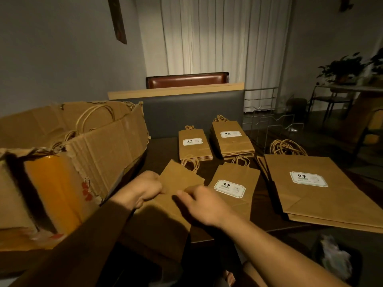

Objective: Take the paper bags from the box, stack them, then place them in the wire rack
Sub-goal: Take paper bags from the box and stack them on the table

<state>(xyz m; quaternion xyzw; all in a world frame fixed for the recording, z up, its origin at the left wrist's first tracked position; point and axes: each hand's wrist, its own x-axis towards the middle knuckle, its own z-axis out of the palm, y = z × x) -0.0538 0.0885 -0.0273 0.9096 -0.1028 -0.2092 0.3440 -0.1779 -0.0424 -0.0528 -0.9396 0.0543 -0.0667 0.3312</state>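
Observation:
A plain brown paper bag [178, 183] lies tilted in front of me, label side down. My left hand [148, 186] grips its left edge with curled fingers. My right hand [199, 201] holds its right side, fingers bent over the paper. Next to it lies a labelled bag [234, 183]. Two small stacks of labelled bags [194, 146] [233, 139] sit further back. A stack of large bags [323, 189] lies at the right. The torn cardboard box [87, 141] on the left still holds bags with twine handles. The wire rack [269, 119] stands at the back right.
The dark table [267, 212] ends just below my arms. A grey bench back [186, 112] with a brown chair behind it stands beyond the table. At lower right a dark bin [335, 257] holds crumpled paper. Plants and a chair are at the far right.

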